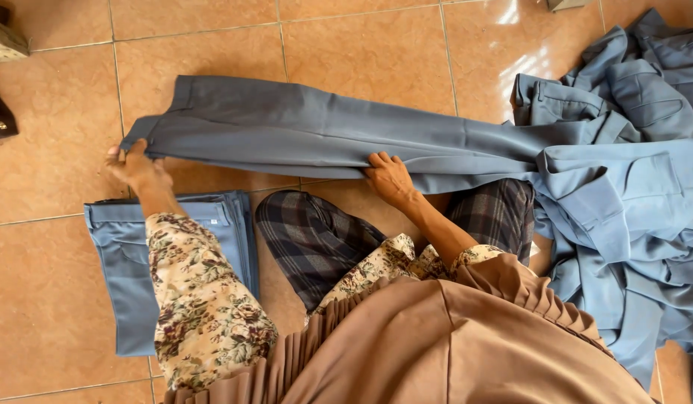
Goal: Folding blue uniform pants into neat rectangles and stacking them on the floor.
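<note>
On the glossy orange-tan tiled floor [55, 179], spread crosswise from left to right: a long pair of grey-blue woven-cloth trousers [287, 127], smoothed flat, hem end at the left, waist end running into the heap at the right. Piled along the right edge, well past the knees: a big loose heap of the same grey-blue trousers [631, 217], crumpled, pockets and waistbands showing. Nearer, at lower left, just beside the seated lap: a neat folded stack of lighter blue trousers [122, 262], partly covered by a floral-print sleeve [204, 307]. In the middle, between stack and heap: dark plaid trouser legs [316, 239], and below them a pleated brown cloth [451, 337]. At the hem corner of the spread trousers: left hand [135, 166], fingers curled shut, pinching the cloth's edge. At the near edge, about midway along: right hand [389, 178], fingers bent down onto the cloth, gripping its folded edge against the floor.
</note>
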